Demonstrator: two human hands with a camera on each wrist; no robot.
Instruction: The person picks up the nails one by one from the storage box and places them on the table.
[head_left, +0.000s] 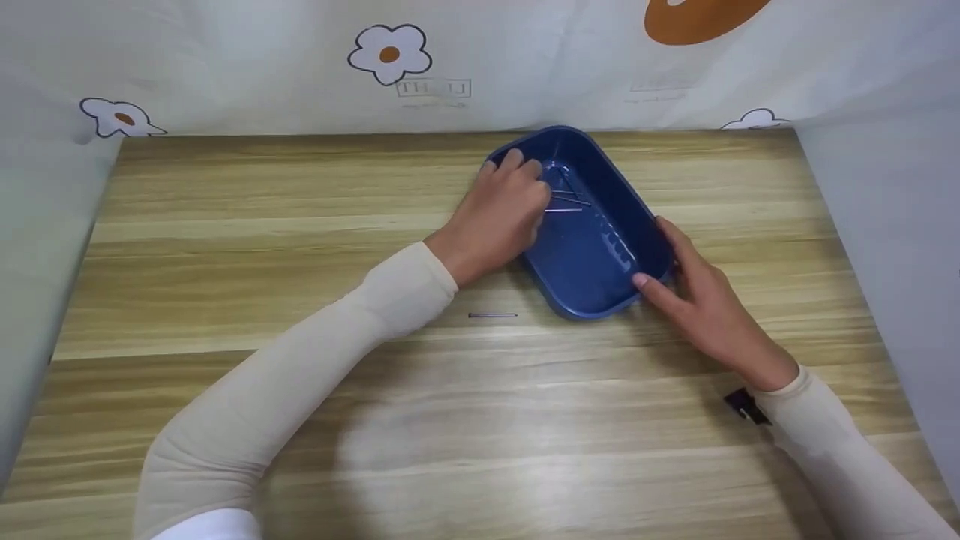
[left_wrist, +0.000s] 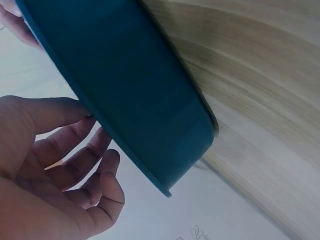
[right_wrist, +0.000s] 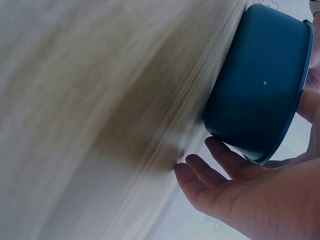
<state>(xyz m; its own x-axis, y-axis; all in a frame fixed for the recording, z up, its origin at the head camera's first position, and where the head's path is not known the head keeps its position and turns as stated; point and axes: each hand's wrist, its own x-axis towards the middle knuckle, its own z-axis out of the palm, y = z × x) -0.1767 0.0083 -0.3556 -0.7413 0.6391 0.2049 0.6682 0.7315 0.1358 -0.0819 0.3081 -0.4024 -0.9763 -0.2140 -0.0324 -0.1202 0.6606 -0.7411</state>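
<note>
A blue plastic bin (head_left: 581,259) sits at an angle on the table, with several thin metal nails (head_left: 564,211) on its floor. My left hand (head_left: 499,210) reaches over the bin's left rim. In the left wrist view its thumb and forefinger pinch a nail (left_wrist: 89,115), of which only a small dark end shows; the bin wall hides the rest. With the thumb at the rim and fingers along the outer wall, my right hand (head_left: 697,300) holds the bin's near right corner. Another nail (head_left: 493,315) lies on the wood just left of the bin.
The wood-grain table (head_left: 225,300) ends at a pale curtain (head_left: 262,67) with flower prints at the back. Pale panels stand to the left and right. A small black piece (head_left: 746,406) shows beside the right sleeve.
</note>
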